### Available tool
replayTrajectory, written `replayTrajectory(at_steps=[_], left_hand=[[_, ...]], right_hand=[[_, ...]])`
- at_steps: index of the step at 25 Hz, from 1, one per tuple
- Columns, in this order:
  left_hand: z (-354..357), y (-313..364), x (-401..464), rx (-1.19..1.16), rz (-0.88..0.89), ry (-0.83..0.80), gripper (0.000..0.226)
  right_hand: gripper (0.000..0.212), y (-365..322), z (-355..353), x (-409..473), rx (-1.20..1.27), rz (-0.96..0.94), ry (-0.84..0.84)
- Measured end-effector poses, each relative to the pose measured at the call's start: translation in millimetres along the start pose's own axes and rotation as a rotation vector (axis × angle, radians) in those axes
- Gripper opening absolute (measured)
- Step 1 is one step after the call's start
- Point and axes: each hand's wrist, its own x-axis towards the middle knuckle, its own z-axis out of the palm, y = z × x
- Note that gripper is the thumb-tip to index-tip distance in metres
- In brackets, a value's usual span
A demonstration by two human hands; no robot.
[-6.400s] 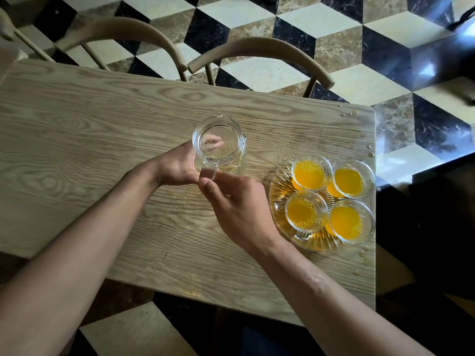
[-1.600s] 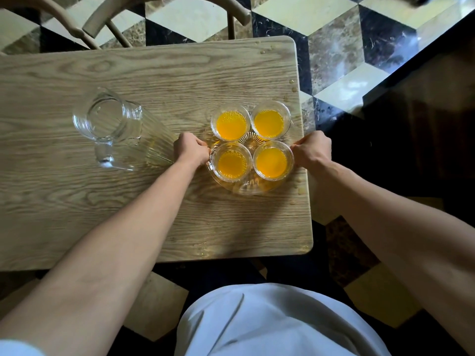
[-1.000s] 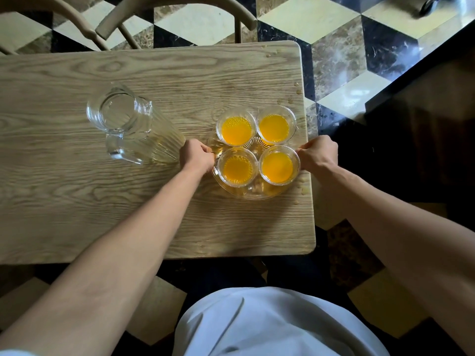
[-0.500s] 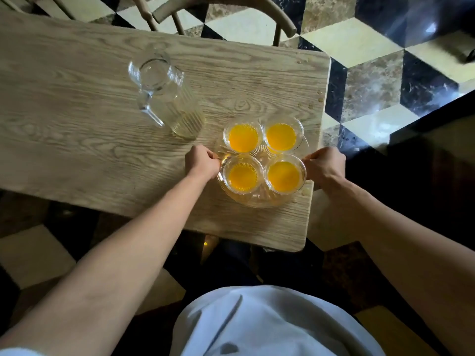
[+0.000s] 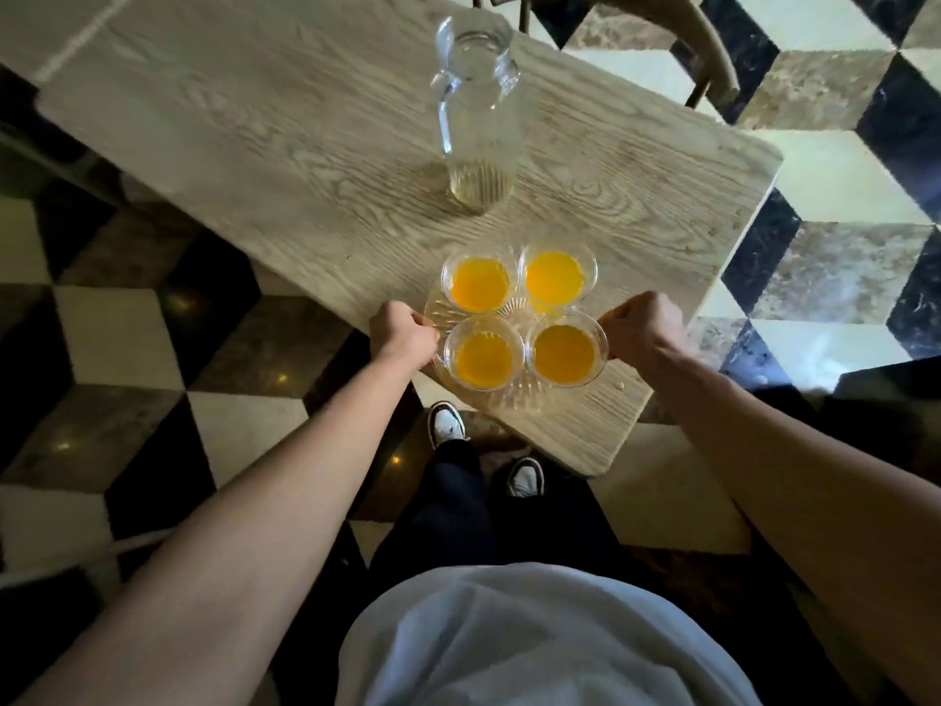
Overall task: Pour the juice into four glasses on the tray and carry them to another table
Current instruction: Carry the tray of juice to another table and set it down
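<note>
Glasses (image 5: pixel 524 318): all four hold juice, pouring done. We clamp the tray (image 5: pixel 514 400) rim, left hand (image 5: pixel 405 336) and right hand (image 5: pixel 639 323); glasses between our grips, over the bench (image 5: pixel 254 145) edge. Carry remains.

- Single head view, worn high, facing steeply down and forward.
- Near: own arms, torso, shoes (image 5: pixel 448 425).
- Farther: counter (image 5: pixel 305 145) corner, chequered floor (image 5: pixel 127 338). Wide-angle.
</note>
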Motion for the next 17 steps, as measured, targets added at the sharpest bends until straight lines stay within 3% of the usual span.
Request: replayTrajectory(at_steps=[7, 17], left_hand=[[-46, -77, -10, -0.153, -0.160, 0.109, 0.021], [-121, -172, -10, -0.237, -0.357, 0.289, 0.009]], right_hand=[[0.013, -47, 53, -23, -0.122, -0.194, -0.133], [0.012, -137, 149, -67, -0.291, -0.348, -0.238]])
